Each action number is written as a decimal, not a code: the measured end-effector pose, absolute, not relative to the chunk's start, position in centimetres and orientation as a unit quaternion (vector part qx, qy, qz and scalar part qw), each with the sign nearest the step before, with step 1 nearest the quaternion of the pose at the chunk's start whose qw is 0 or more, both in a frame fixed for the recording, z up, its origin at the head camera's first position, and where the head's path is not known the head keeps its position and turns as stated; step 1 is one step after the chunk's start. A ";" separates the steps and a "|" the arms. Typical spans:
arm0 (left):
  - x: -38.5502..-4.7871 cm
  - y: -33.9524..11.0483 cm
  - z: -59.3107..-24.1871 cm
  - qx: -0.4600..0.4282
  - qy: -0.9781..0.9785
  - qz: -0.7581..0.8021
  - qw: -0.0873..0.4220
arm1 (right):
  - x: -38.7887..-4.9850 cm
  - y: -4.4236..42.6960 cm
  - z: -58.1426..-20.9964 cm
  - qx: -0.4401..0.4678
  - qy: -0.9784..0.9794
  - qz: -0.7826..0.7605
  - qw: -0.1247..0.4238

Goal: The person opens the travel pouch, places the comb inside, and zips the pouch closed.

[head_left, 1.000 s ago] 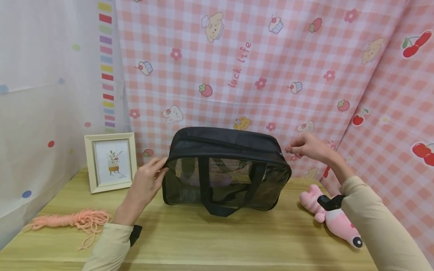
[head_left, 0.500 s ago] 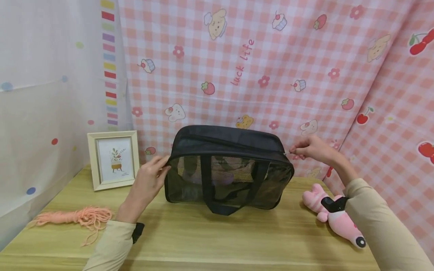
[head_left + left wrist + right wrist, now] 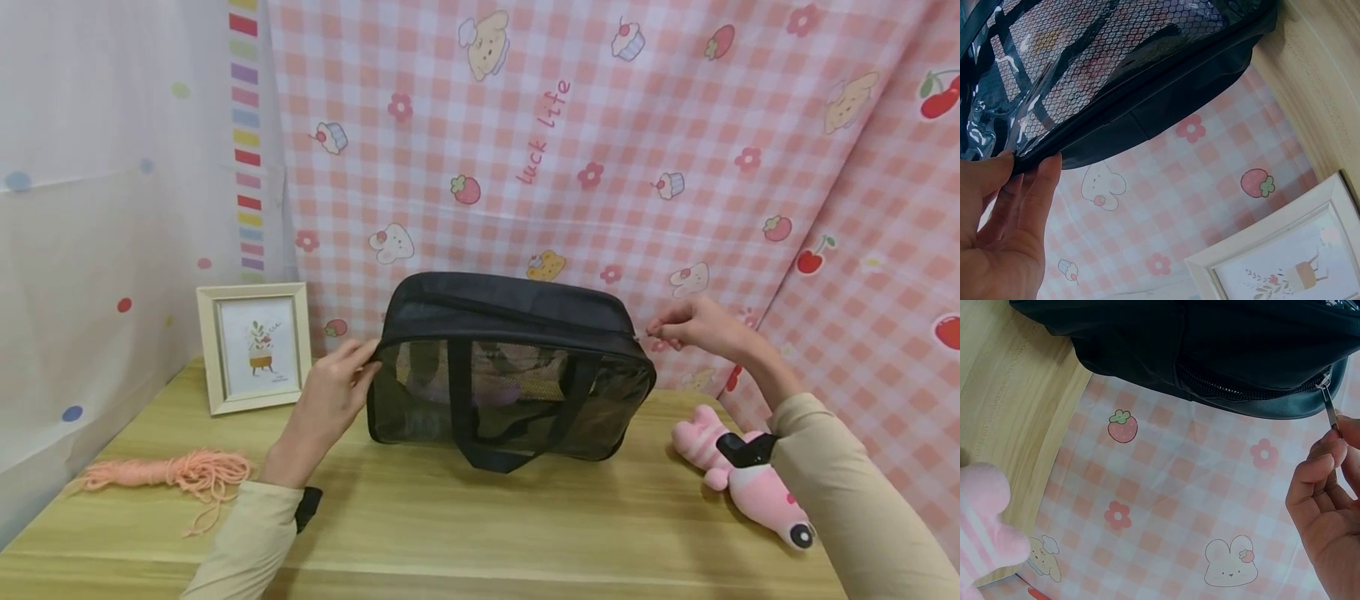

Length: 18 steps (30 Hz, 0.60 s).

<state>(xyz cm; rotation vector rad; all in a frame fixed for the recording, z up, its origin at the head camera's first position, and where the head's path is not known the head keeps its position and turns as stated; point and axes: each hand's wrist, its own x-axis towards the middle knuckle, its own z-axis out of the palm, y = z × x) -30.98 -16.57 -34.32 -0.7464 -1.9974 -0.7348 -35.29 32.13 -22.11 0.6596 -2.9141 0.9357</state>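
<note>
A black see-through toiletry bag (image 3: 517, 400) stands upright on the table, its strap handle hanging down the front. My left hand (image 3: 333, 400) pinches the bag's upper left corner; the left wrist view shows thumb and fingertips (image 3: 1050, 164) on the black edge. At the top right end my right hand (image 3: 701, 327) pinches the metal zipper pull (image 3: 1330, 409) between thumb and finger. In the right wrist view the zipper teeth (image 3: 1222, 392) run along the bag's end to the slider. Something purplish shows dimly through the clear front, its kind unclear.
A cream picture frame (image 3: 255, 348) stands at the back left, with a bundle of peach yarn (image 3: 161, 471) in front of it. On the right a pink plush toy (image 3: 757, 492) lies partly behind my right forearm. Checked cloth (image 3: 570, 217) hangs close behind the bag.
The whole scene has shifted slightly in the head view as the camera moved. Both hands keep their grips on the bag's corner and the zipper pull, with hardly any other motion.
</note>
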 end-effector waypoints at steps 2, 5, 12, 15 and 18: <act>-30.9 -16.6 -34.3 -0.298 -0.801 -0.293 0.429 | -35.3 32.1 -22.1 0.212 -0.931 0.298 0.005; -30.9 -16.7 -34.3 -0.298 -0.802 -0.291 0.427 | -35.3 32.2 -22.1 0.217 -0.929 0.300 0.005; -30.9 -16.8 -34.3 -0.297 -0.807 -0.292 0.419 | -35.2 32.2 -22.1 0.219 -0.929 0.300 0.008; -30.9 -16.8 -34.3 -0.298 -0.809 -0.292 0.415 | -35.1 32.4 -22.2 0.219 -0.929 0.298 0.007; -30.9 -16.8 -34.3 -0.297 -0.809 -0.291 0.415 | -35.1 32.5 -22.3 0.220 -0.930 0.296 0.006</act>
